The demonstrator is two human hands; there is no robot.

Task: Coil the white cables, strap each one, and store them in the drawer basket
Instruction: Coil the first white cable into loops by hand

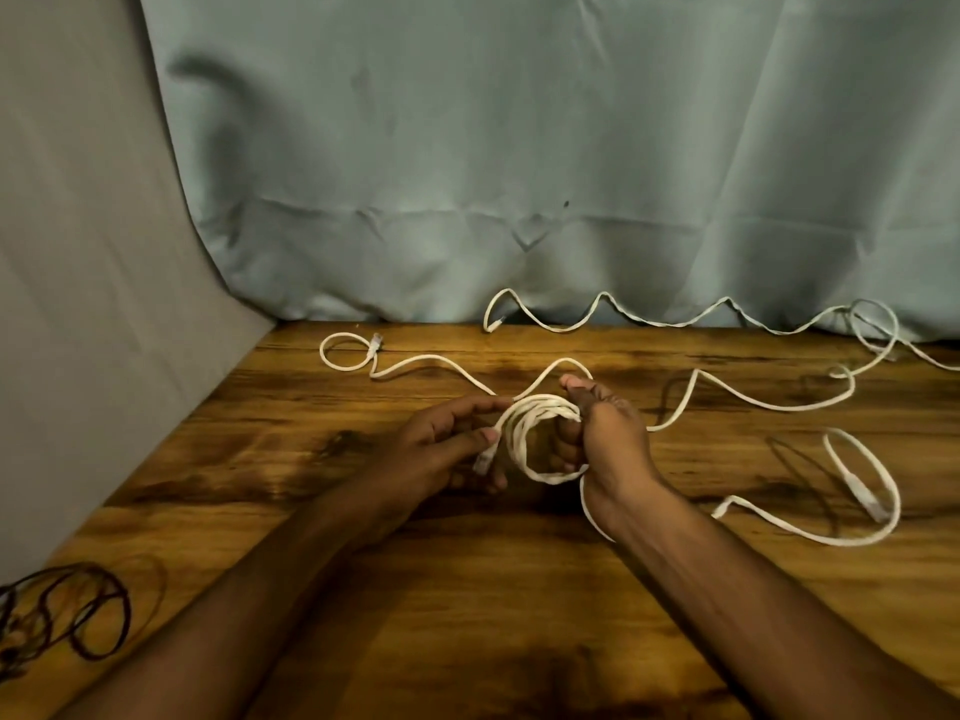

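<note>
Right hand [602, 433] curls fingers round bundled loops of coil [524, 439], centre of wooden table [467, 615], keeping turns stacked. Left hand [441, 444] pinches plug end against coil's left side, likely so it cannot unwind. Loose tail runs far-left to small loop [345, 353]. Second white cable [675, 324] zigzags along far edge by curtain [519, 148]; third [862, 491] lies right, both uncoiled. Dark cord [67, 615] near-left. No strap or drawer basket visible.

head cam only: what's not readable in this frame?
- Drawer basket, straps: not in head view.
- Far white cable: runs off right edge; cable count unclear.
- Right hand fingers: tucked inside the coil.
- Dark cords: cut by left edge.
- Left hand: covers the coil's plug.
</note>
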